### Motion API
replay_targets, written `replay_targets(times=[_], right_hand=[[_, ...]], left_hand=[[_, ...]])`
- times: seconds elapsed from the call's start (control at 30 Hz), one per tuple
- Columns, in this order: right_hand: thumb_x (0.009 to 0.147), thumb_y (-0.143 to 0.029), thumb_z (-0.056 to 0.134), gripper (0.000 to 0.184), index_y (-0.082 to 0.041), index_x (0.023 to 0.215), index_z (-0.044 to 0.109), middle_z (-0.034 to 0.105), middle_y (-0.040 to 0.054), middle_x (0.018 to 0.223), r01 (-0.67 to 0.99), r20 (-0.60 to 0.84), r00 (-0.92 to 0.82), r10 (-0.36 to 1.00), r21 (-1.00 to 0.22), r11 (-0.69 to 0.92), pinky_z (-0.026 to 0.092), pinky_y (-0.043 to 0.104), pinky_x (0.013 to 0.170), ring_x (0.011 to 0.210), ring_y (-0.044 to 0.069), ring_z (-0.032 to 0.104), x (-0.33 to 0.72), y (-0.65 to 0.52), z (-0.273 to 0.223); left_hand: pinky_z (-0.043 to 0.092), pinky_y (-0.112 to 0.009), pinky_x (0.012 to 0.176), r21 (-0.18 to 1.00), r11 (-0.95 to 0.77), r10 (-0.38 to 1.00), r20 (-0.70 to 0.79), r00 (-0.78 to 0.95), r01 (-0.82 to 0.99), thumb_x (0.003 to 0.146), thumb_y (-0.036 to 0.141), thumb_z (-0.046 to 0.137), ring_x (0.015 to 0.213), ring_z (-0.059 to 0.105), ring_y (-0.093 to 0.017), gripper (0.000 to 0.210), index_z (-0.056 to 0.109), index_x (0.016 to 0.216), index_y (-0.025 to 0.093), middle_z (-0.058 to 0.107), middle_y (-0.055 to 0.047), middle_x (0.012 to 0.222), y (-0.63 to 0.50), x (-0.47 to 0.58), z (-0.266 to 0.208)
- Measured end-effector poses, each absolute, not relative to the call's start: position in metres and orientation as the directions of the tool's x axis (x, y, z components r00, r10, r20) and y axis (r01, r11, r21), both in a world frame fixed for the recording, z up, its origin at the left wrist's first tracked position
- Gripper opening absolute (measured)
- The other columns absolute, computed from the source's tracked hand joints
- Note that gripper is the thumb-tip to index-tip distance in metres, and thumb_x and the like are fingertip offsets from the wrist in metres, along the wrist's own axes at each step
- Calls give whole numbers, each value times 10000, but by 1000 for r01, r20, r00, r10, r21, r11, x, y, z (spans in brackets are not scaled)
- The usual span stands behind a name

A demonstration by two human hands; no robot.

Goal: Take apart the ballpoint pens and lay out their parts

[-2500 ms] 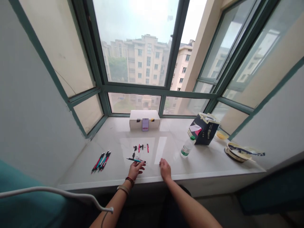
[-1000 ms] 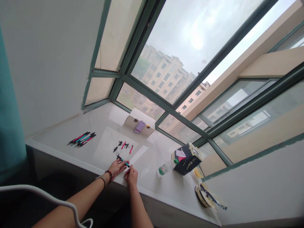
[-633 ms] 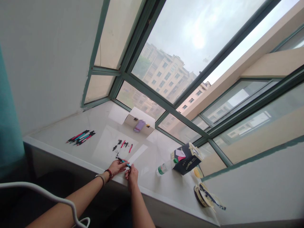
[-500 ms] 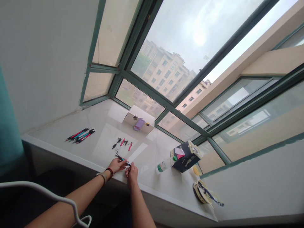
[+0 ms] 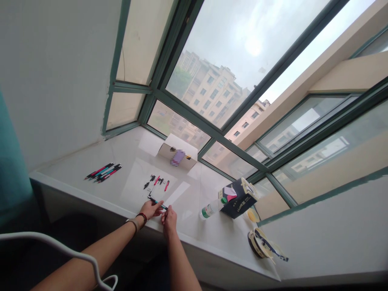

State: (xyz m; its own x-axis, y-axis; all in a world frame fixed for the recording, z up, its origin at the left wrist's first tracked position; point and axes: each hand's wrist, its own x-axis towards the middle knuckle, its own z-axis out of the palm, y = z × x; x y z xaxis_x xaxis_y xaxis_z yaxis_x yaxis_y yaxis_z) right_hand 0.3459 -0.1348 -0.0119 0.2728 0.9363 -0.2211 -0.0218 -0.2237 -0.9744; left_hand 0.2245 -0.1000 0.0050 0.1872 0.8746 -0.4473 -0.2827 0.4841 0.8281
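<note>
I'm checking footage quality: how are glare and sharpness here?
Head view: bright, hazy window; pale reflections on the white sill; a purple item by the white box pixelated; the pen in the left hand too small for fine detail.

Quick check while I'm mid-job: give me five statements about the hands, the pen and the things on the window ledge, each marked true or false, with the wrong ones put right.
1. The left hand holds a blue-and-black pen. True.
2. Only that hand is at the pen. False: the right hand is closed at the pen's lower end.
3. The plastic bottle stands beside the navy box. True.
4. The bottle is topped in red. False: its cap is green.
5. The pile of pens lies left of the loose pen parts. True.
</note>
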Motion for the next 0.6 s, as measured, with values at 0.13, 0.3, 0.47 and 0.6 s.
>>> replay_targets(times=[0.13, 0.3, 0.47, 0.6], right_hand=[[878, -663, 360, 564, -203, 565, 449, 482, -17, 450, -29, -202, 268, 942, -979, -202, 207, 215, 359, 340, 83, 339, 347, -134, -16], [876, -634, 405, 525, -198, 590, 464, 522, -12, 476, -86, -214, 249, 945, -976, -198, 235, 209, 355, 337, 82, 374, 348, -135, -15], [895, -585, 403, 497, -200, 589, 471, 542, -9, 480, -113, -228, 249, 941, -972, -205, 235, 215, 350, 325, 84, 382, 347, -135, -12], [900, -573, 401, 482, -204, 594, 451, 543, -9, 488, -113, -230, 244, 942, -972, -208, 232, 217, 347, 329, 85, 387, 347, -135, -13]], left_hand=[[556, -291, 563, 864, 453, 891, -430, 146, -218, 715, 577, 683, 545, 656, -183, 447, 606, 645, 142, 691, -83, 637, -100, 228, -2], [519, -264, 544, 880, 382, 915, -319, 246, -282, 651, 527, 760, 508, 608, -131, 512, 621, 947, 134, 700, -45, 689, -101, 225, -8], [471, -233, 536, 869, 388, 889, -266, 372, -307, 583, 444, 823, 500, 544, -86, 596, 641, 1064, 145, 694, -5, 732, -100, 216, -9], [474, -239, 561, 864, 382, 901, -269, 340, -330, 560, 545, 807, 519, 535, -91, 492, 675, 750, 110, 641, -8, 632, -100, 216, -9]])
